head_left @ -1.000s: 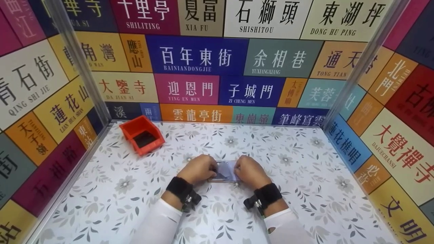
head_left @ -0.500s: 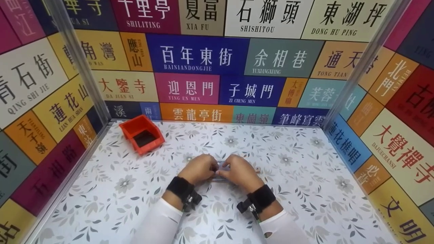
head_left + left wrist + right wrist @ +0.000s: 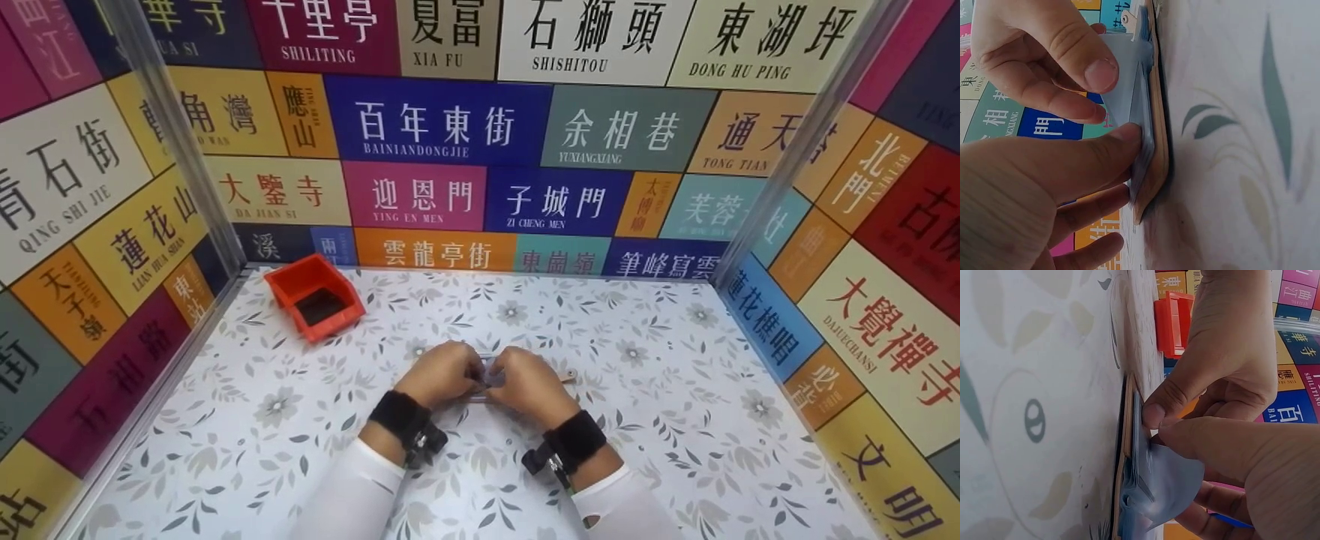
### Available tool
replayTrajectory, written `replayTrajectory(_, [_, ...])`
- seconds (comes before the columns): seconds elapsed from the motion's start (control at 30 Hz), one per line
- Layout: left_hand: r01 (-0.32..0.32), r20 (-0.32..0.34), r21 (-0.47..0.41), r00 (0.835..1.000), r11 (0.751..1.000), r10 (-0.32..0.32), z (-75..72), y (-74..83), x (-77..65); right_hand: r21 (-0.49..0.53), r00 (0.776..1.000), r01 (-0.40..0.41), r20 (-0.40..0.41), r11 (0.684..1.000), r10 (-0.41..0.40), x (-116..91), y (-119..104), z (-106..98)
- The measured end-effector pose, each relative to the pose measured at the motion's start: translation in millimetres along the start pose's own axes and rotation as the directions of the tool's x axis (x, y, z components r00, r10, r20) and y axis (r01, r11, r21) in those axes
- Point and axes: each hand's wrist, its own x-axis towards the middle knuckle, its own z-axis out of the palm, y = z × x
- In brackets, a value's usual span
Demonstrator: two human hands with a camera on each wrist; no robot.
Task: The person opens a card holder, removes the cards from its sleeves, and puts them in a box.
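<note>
- A sleeved wallet (image 3: 1160, 157) lies mid-surface (image 3: 480, 480), its long axis running left to right, snap tab (image 3: 571, 376) pointing right.
- Left hand (image 3: 444, 373) pinches its clear sleeves (image 3: 1144, 156); right hand's (image 3: 531, 384) grip pinches a raised translucent flap (image 3: 1176, 478).

The left hand (image 3: 1055, 177) pinches the clear plastic sleeves (image 3: 1146, 143); the right hand (image 3: 1044, 53) holds a raised translucent sheet (image 3: 1120, 53); a brown cover (image 3: 1158, 138) lies beneath, on the leaf-patterned surface (image 3: 1224, 191).
</note>
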Motion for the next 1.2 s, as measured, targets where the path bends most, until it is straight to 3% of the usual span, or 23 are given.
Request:
replayTrajectory(0.2, [-0.020,-0.030,0.044,0.999,0.999,0.021,-0.6,1.2,-2.4,-0.051,1.000,-0.024,0.011,0.998,0.024,2.5,-0.3,-2.7])
replayTrajectory(0.23, [0.000,-0.020,0.050,1.000,0.999,0.001,-9.0,14.3,-6.8,-0.060,0.999,-0.034,0.012,0.998,0.035,3.2,-0.3,-3.4])
replayTrajectory(0.3, [0.007,-0.022,0.072,1.000,0.997,-0.006,-8.3,15.0,-6.6,-0.076,0.998,-0.059,0.007,0.995,0.059,4.9,-0.5,-4.8])
replayTrajectory(0.77, [0.074,0.025,0.091,0.997,0.993,-0.076,-8.9,19.6,-7.5,0.015,0.963,-0.242,-0.116,0.970,0.242,7.0,12.1,-16.6])
replayTrajectory(0.97, [0.108,0.044,0.093,0.993,0.990,-0.112,-8.6,20.1,-7.3,0.024,0.945,-0.314,-0.082,0.949,0.315,6.9,28.4,-19.9])
replayTrajectory(1.2, [0.099,0.047,0.088,0.994,0.991,-0.103,-10.2,23.5,-8.9,0.063,0.932,-0.360,-0.021,0.931,0.362,4.4,48.1,-18.5])
